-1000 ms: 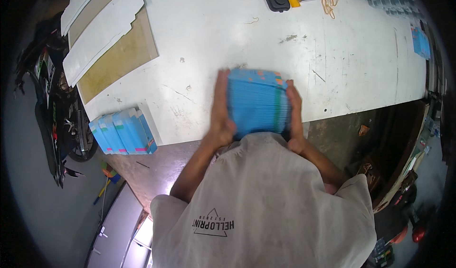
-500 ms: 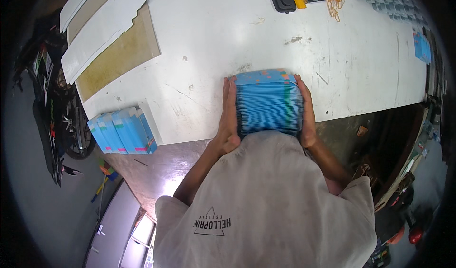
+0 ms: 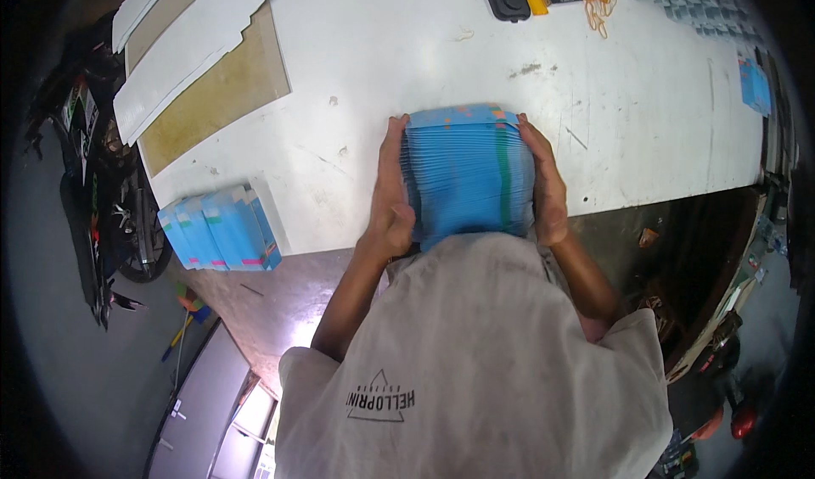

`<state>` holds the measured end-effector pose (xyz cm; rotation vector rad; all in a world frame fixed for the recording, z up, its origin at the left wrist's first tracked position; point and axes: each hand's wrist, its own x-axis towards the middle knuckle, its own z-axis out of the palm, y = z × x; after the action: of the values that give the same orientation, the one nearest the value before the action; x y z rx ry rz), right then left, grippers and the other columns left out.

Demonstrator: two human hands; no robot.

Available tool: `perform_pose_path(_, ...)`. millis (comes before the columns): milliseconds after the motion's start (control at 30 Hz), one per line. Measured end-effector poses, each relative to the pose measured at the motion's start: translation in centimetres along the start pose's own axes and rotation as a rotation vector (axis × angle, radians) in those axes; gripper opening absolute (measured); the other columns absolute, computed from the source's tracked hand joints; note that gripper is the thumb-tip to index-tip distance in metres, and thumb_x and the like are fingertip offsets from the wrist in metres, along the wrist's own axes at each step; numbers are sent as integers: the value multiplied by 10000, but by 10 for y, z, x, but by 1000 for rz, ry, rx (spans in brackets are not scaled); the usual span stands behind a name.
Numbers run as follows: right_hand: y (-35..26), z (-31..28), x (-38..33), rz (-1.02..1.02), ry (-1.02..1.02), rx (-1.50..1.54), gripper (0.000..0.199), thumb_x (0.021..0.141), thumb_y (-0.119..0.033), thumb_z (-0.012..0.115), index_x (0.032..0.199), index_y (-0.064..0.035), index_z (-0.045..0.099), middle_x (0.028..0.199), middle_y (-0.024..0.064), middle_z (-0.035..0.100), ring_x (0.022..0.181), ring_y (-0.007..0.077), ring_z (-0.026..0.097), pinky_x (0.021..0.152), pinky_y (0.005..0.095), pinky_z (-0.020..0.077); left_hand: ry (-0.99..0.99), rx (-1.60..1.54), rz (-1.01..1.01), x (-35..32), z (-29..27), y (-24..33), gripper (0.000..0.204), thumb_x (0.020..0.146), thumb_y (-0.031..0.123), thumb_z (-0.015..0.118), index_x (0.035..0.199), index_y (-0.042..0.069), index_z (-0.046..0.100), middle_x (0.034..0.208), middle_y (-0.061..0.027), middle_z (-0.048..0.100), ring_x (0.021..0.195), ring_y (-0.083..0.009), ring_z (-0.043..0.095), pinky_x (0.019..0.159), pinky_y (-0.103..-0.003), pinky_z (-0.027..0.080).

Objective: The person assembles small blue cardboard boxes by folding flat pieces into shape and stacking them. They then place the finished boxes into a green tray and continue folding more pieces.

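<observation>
Left hand (image 3: 393, 190) and right hand (image 3: 546, 182) are pressed, kinda flat, against opposite sides of a fat blue stack (image 3: 463, 173) at the bench's (image 3: 382, 38) near edge; its lower end's hidden by the shirt (image 3: 492, 326), so support's hard to judge. If it's squeezed unevenly, the middle could get popped out. Blue bundles (image 3: 229, 229) are parked at the near-left corner.

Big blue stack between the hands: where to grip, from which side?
I'd take the blue stack by its left and right sides together, palms facing inward, where left hand and right hand sit. The many thin layers run from side to side, so a two-sided hold likely catches every edge; pinching a few could let others slip.
</observation>
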<state>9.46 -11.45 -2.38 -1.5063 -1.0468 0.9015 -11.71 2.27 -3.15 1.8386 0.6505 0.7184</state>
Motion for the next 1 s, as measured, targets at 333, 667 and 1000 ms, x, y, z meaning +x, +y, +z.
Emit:
perform_pose_path(333, 0, 8, 20, -207, 70, -83, 1172, 901, -918, 306, 1590, 29, 364, 1637, 289, 341, 1577, 436, 226, 1279, 556, 187, 5, -20, 39, 9, -1, 0, 1109, 990, 807, 257, 1644, -82, 151, 1695, -311, 213, 1589, -480, 148, 1272, -581, 150)
perform_pose_path(667, -25, 14, -7, -176, 75, 55, 1135, 929, -880, 350, 1583, 47, 360, 1630, 298, 336, 1565, 441, 249, 1274, 561, 198, 58, -45, 9, -20, 2, 21, 1178, 951, 846, 280, 1643, -93, 113, 1702, -317, 170, 1585, -488, 122, 1265, -599, 110)
perform_pose_path(1000, 5, 10, -9, -70, 47, 89, 988, 972, -724, 500, 1580, 42, 361, 1628, 296, 332, 1568, 428, 258, 1263, 533, 227, 2, -25, -176, -20, 1, 14, 1004, 1019, 570, 498, 1651, -80, 67, 1632, -336, 258, 1504, -480, 267, 1250, -574, 186)
